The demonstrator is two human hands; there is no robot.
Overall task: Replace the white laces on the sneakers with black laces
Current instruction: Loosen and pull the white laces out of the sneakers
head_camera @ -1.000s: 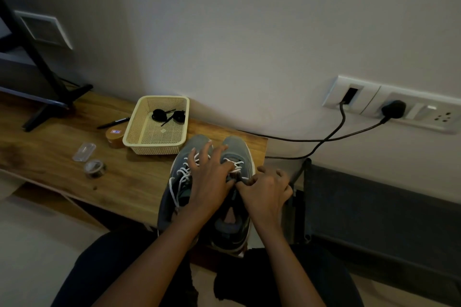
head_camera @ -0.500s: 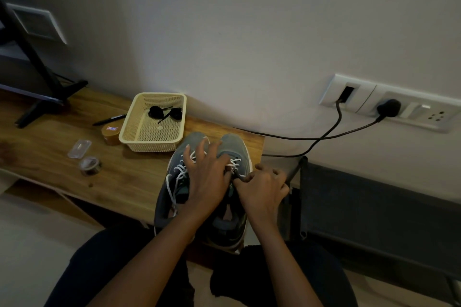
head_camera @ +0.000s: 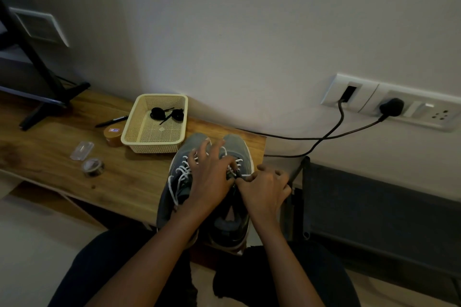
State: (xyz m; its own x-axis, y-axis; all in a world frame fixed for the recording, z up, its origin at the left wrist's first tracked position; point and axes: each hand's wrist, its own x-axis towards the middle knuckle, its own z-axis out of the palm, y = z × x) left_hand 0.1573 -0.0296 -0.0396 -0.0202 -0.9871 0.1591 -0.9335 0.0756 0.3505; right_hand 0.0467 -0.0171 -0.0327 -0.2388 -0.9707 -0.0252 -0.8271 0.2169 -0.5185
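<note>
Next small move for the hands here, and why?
Probably pull the white lace out of its eyelet with the right hand: it pinches that lace while the left hand steadies the sneakers; black laces lie in the basket.

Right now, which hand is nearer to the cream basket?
Left. The left hand rests spread on the sneakers, just beside the basket and its near right corner. The right hand pinches a white lace on the sneakers' other side, farther from it.
</note>
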